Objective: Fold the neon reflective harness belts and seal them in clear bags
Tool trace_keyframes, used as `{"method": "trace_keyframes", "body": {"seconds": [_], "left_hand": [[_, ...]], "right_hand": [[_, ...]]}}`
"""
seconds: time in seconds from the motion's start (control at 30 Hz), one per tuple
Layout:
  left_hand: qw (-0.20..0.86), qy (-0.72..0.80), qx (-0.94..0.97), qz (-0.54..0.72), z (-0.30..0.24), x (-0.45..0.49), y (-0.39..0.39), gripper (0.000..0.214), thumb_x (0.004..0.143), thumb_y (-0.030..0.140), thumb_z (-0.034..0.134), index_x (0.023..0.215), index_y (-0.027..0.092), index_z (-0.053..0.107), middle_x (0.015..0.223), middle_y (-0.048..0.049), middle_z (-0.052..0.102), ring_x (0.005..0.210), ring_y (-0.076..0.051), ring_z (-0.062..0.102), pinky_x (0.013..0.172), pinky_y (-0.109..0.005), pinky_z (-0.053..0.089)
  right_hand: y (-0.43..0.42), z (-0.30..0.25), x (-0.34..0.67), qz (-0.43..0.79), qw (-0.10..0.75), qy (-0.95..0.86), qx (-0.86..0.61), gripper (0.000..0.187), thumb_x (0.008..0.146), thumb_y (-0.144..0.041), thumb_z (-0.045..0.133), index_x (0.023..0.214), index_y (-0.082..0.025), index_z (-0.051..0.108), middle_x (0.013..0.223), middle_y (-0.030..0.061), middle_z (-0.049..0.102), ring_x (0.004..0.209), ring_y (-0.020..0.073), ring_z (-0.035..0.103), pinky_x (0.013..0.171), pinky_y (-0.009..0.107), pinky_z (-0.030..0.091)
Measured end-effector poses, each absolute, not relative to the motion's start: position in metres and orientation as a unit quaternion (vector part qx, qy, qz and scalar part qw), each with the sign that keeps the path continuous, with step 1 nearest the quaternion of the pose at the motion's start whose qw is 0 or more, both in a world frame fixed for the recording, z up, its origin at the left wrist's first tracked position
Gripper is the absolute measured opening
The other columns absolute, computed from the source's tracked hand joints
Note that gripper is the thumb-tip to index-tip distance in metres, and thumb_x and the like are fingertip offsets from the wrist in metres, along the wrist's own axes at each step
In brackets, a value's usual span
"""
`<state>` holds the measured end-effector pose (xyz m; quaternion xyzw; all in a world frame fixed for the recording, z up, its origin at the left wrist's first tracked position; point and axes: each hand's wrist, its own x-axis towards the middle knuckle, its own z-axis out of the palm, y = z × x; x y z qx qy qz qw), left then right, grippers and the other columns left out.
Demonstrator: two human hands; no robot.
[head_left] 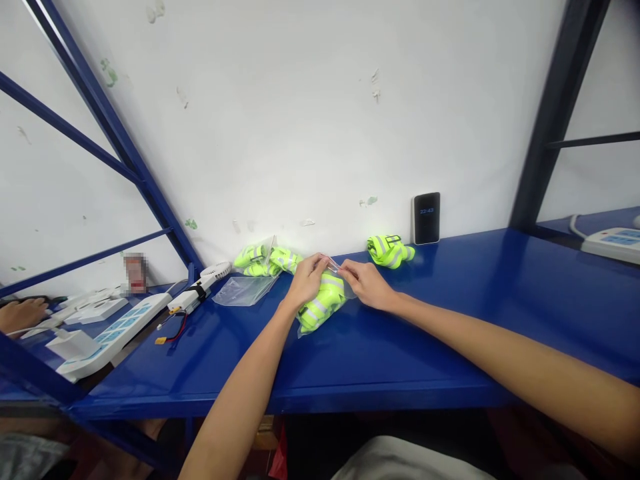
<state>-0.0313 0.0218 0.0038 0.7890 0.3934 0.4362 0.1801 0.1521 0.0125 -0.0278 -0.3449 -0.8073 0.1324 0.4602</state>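
Observation:
A clear plastic bag (pixel 306 328) with a folded neon-yellow reflective vest (pixel 323 303) inside lies on the blue table in front of me. Both of its upper corners are pinched: my left hand (pixel 309 275) grips the left part of the opening edge, my right hand (pixel 365 281) the right part. The fingers of each hand are closed on the thin film. Behind my left hand rest more bagged yellow vests (pixel 260 259), with a flat clear bag (pixel 245 291) in front of them. Beyond my right hand sits a loose rolled yellow vest (pixel 389 251).
A phone-like device (pixel 427 219) showing 22:43 leans against the wall. On the left are a white fan (pixel 216 271), a battery pack with wires (pixel 183 303) and a power strip (pixel 117 337). Another person's hand (pixel 23 315) shows at far left. Blue posts frame the table (pixel 450 340).

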Motion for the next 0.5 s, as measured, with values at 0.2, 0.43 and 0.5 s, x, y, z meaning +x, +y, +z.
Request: {"method": "trace_keyframes", "body": {"seconds": [0.2, 0.43, 0.5], "left_hand": [[0.177, 0.386, 0.792, 0.439, 0.008, -0.029, 0.014, 0.037, 0.094, 0.044, 0.042, 0.085, 0.016, 0.065, 0.081, -0.0018, 0.066, 0.077, -0.016, 0.059, 0.074, -0.026, 0.044], [0.146, 0.378, 0.807, 0.430, 0.005, -0.022, 0.011, 0.037, 0.097, 0.039, 0.037, 0.083, 0.017, 0.061, 0.081, -0.0027, 0.067, 0.078, -0.016, 0.060, 0.078, -0.027, 0.044], [0.125, 0.390, 0.809, 0.422, 0.006, -0.021, 0.011, 0.040, 0.098, 0.039, 0.033, 0.082, 0.017, 0.061, 0.079, -0.0034, 0.066, 0.076, -0.017, 0.059, 0.078, -0.028, 0.044]], "right_hand": [[0.005, -0.025, 0.155, 0.149, 0.448, -0.802, -0.366, 0.026, 0.098, -0.039, 0.038, 0.086, -0.021, 0.053, 0.055, -0.0068, 0.041, 0.049, 0.0116, 0.037, 0.053, 0.025, 0.025], [0.008, -0.017, 0.150, 0.067, 0.402, -0.814, -0.415, 0.037, 0.101, -0.039, 0.030, 0.073, -0.021, 0.045, 0.064, -0.0005, 0.054, 0.058, 0.0148, 0.049, 0.057, 0.027, 0.027], [0.009, -0.017, 0.148, 0.050, 0.388, -0.828, -0.403, 0.033, 0.102, -0.038, 0.030, 0.079, -0.022, 0.047, 0.065, 0.0002, 0.056, 0.056, 0.0155, 0.051, 0.058, 0.027, 0.028]]}}
